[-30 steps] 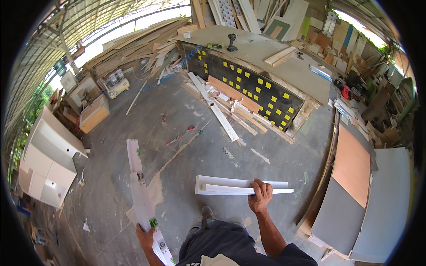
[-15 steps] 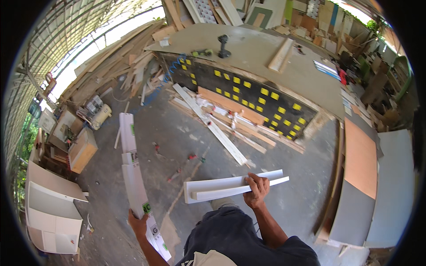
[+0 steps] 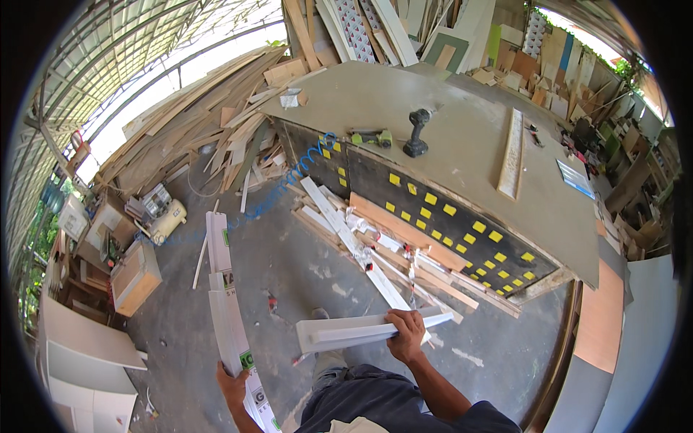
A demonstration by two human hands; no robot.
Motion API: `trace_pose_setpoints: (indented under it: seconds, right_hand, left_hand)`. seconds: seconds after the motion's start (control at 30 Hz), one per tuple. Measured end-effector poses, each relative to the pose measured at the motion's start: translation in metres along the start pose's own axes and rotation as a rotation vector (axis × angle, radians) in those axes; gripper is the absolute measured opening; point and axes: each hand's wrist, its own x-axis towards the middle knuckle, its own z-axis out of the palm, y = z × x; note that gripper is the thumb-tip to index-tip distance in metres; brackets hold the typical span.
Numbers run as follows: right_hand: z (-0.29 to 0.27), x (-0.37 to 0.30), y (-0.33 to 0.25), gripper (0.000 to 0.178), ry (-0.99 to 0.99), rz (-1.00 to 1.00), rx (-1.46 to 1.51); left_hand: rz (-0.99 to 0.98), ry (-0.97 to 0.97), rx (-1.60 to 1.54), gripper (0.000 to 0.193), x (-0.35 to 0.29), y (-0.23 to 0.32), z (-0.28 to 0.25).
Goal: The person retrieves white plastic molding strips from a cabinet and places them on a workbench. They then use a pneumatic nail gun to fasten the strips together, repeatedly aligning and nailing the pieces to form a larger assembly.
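Note:
My left hand (image 3: 232, 384) is closed around the near part of a long white panel (image 3: 227, 317) with green and dark printed patches. It looks like overlapping lengths, and it reaches forward over the floor. My right hand (image 3: 406, 333) grips a shorter white L-shaped or channel-shaped board (image 3: 346, 330) near its right end. This board lies nearly level across the front of my body. Beyond it, a long white strip (image 3: 328, 209) lies on a heap of wooden strips on the floor.
A large workbench (image 3: 462, 119) bears a cordless drill (image 3: 416, 133), a green power tool (image 3: 372, 138) and a narrow board (image 3: 511, 155). Yellow squares dot its dark side. A blue coiled hose (image 3: 299, 173) hangs by its left corner. An air compressor (image 3: 167, 220) and wooden boxes stand left.
The workbench and floor heap appear closer and lower in view. Both white pieces remain in my hands; the right-hand board has shifted slightly lower and left in view.

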Motion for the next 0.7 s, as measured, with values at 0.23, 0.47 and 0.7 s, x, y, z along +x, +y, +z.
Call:
trace_pose_setpoints:
  seconds: [0.23, 0.47, 0.7]
  right_hand:
    - [0.094, 0.101, 0.05, 0.051, 0.078, 0.256, -0.157]
    - [0.16, 0.189, 0.072, 0.05, 0.159, 0.486, -0.347]
    - [0.221, 0.293, 0.132, 0.047, 0.269, 0.551, -0.349]
  left_hand:
    - [0.126, -0.015, 0.324, 0.087, 0.239, 0.044, 0.077]
    - [0.356, -0.154, 0.478, 0.082, 0.453, 0.19, 0.183]
    - [0.545, -0.301, 0.475, 0.069, 0.613, 0.325, 0.314]
